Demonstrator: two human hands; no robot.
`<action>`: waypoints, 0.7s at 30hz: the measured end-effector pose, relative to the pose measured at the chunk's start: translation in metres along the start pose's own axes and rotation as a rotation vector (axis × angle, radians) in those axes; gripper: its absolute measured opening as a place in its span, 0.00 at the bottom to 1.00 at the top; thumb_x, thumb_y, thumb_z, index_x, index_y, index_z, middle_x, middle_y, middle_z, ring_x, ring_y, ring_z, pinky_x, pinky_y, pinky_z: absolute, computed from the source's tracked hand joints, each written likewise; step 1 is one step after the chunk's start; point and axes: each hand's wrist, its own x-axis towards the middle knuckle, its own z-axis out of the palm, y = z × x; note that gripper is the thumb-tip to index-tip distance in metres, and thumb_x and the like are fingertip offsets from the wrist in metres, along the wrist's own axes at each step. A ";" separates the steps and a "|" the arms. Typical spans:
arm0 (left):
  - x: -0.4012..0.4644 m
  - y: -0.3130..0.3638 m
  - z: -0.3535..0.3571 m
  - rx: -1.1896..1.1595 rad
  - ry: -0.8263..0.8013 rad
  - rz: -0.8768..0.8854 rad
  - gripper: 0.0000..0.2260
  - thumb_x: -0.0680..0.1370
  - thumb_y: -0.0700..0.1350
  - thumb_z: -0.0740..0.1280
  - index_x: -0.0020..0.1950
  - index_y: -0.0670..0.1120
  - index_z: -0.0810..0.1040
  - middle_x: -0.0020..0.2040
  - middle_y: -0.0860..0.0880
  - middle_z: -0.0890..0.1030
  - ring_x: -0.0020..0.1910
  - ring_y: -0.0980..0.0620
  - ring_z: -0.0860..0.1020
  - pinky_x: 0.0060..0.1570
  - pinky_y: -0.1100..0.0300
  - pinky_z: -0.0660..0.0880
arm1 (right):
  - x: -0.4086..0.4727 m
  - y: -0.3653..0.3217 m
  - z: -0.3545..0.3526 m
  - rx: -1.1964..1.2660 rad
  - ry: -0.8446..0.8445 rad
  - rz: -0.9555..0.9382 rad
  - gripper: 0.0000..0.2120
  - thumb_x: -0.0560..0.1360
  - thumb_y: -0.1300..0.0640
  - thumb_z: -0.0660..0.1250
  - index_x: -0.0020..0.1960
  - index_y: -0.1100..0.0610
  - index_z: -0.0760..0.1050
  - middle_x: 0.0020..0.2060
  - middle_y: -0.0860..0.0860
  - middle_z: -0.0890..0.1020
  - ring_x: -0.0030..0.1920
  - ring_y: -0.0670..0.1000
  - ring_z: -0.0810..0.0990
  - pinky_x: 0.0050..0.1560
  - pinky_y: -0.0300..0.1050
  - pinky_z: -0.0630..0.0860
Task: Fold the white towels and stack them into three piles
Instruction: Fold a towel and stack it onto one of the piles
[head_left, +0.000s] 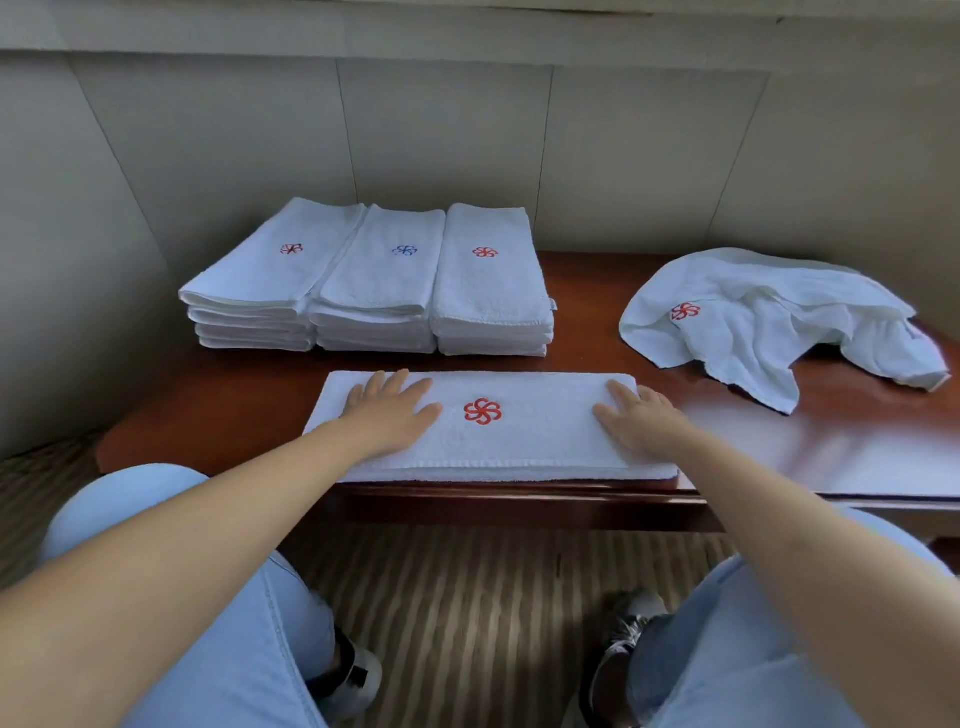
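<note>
Towel (524, 441), folded to a long strip, lies at the table's (857, 447) near edge, its long axis from 9 to 3 o'clock, with its red logo up. Left hand (392, 410) and right hand (641, 421) press flat on it, fingers straight, gripping nothing. Three piles (374, 280) stand at 12 o'clock, touching side by side; a crumpled towel (779, 322) lies at 2 o'clock.

A glossy reddish-brown wooden table (857, 447) stands against a grey panelled wall (441, 145) at twelve o'clock; striped brown carpet (467, 613) lies at six.
</note>
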 end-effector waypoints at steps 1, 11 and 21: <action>0.004 0.017 -0.001 0.002 0.000 0.058 0.29 0.82 0.67 0.46 0.83 0.61 0.49 0.84 0.51 0.45 0.82 0.43 0.43 0.78 0.43 0.45 | 0.002 0.003 -0.006 0.019 -0.028 -0.021 0.33 0.81 0.32 0.50 0.83 0.41 0.48 0.82 0.53 0.52 0.81 0.59 0.52 0.78 0.60 0.53; 0.063 0.199 -0.013 -0.060 -0.022 0.476 0.20 0.86 0.53 0.53 0.79 0.56 0.63 0.77 0.48 0.66 0.76 0.44 0.64 0.75 0.44 0.60 | 0.014 0.042 -0.056 0.059 -0.180 -0.191 0.33 0.73 0.37 0.72 0.75 0.36 0.64 0.69 0.47 0.68 0.51 0.46 0.76 0.47 0.42 0.71; 0.126 0.253 -0.051 -0.080 -0.292 0.395 0.14 0.75 0.55 0.69 0.60 0.54 0.75 0.54 0.53 0.80 0.52 0.52 0.79 0.51 0.55 0.77 | 0.041 0.056 -0.050 0.277 -0.232 -0.170 0.38 0.68 0.37 0.77 0.70 0.42 0.61 0.50 0.44 0.76 0.47 0.44 0.77 0.43 0.40 0.70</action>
